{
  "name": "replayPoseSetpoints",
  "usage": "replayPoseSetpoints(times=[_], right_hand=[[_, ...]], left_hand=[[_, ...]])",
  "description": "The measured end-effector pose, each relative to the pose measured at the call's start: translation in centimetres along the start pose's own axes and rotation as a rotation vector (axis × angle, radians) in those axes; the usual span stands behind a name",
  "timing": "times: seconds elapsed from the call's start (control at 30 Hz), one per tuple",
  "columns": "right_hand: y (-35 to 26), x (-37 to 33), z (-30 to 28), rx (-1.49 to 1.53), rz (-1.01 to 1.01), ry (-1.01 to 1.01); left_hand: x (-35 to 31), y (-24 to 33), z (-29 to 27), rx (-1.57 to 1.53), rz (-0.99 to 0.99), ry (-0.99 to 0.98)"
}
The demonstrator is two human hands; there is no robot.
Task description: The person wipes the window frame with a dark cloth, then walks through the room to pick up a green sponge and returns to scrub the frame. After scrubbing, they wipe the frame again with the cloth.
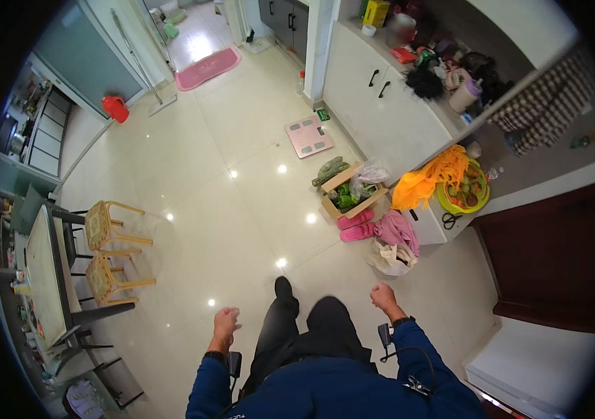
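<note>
Glossy floor tiles [228,237] underlie left hand [225,325] and right hand [383,297], both loosely curled, apparently empty. Ahead of the right: cream bag [383,258], probably soft; grip by rim.

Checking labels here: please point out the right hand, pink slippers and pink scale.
Right hand [384,297], head view: middle of the hand.
Pink slippers [357,232], head view: top of the lower slipper.
Pink scale [309,137], head view: middle of its top.
</note>
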State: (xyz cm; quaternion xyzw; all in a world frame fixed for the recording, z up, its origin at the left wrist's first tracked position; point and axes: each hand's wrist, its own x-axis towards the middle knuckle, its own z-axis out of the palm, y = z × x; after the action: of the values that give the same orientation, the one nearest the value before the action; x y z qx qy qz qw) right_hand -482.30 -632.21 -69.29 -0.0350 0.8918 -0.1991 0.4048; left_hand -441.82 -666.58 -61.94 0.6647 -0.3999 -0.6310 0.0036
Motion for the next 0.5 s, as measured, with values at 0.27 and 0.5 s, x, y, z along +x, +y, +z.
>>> replayPoseSetpoints(times=[0.27, 0.5], right_hand=[[-6.9, 11.2, 1.2, 0.240, 0.213, -0.051], [-24.7, 35.1, -1.5, -0.086, -0.084, -0.116]], left_hand=[[14.7, 22.6, 5.4, 0.229, 0.001, -0.073], [27.3, 36.7, 11.8, 0.324, 0.170, 0.036]])
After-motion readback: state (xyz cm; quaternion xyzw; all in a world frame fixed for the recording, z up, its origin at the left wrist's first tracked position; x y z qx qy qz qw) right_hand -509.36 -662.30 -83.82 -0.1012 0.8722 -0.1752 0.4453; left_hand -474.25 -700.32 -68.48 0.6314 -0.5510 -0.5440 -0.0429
